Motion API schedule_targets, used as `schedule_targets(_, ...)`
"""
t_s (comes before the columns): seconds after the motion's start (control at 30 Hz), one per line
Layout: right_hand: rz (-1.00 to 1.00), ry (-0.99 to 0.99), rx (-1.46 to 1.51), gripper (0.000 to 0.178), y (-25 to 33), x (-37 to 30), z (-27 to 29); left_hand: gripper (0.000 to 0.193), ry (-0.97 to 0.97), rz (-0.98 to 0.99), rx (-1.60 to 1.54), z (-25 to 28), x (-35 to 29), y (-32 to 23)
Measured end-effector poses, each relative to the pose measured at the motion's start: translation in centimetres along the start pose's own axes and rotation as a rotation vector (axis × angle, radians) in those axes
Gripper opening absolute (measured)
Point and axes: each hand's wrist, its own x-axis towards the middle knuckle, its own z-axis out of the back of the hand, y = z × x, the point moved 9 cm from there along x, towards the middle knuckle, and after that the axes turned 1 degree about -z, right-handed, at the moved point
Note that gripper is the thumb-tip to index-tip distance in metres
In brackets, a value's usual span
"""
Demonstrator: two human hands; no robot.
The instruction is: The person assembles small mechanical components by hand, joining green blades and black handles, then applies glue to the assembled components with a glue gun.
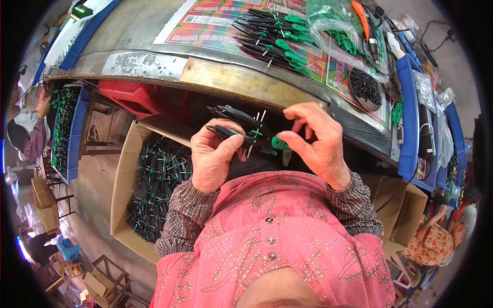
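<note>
In front of my chest, my left hand (213, 154) pinches several slim black plastic parts (231, 115) between thumb and fingers. Green pieces and white rods stick out from their right-hand ends, and a round green disc (279, 142) shows at the far end. My right hand (321, 141) is raised beside that disc, thumb and forefinger spread apart; its thumb tip lies close to the disc, and whether they touch I cannot tell. On the workbench beyond, a pile of similar black parts with green ends (277, 38) lies on printed cardboard sheets (205, 23).
A cardboard box (123, 190) full of black-and-green parts stands at my left. On the bench are a bowl of small black pieces (365, 87), an orange-and-black power screwdriver (367, 31) and a clear bag (326, 20). Blue trays (411, 123) stand right. Other people sit farther off.
</note>
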Motion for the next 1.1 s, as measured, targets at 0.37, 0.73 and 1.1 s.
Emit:
schedule_targets(0.37, -0.608, 0.195, 0.817, 0.05, -5.1, -4.1, -2.0, 0.02, 0.183, -0.107, -0.161, -2.5, 0.8, -2.1)
schedule_targets(0.73, -0.415, 0.31, 0.733, 0.054, -1.7, -0.1, 2.4, 0.026, 0.372, -0.238, 0.039, -8.7, 1.8, -3.8)
schedule_targets(1.1, -0.096, -0.192, 1.44, 0.052, 0.3, 1.1, 7.0, 0.027, 0.392, -0.616, 0.109, -16.1, 2.5, -6.3)
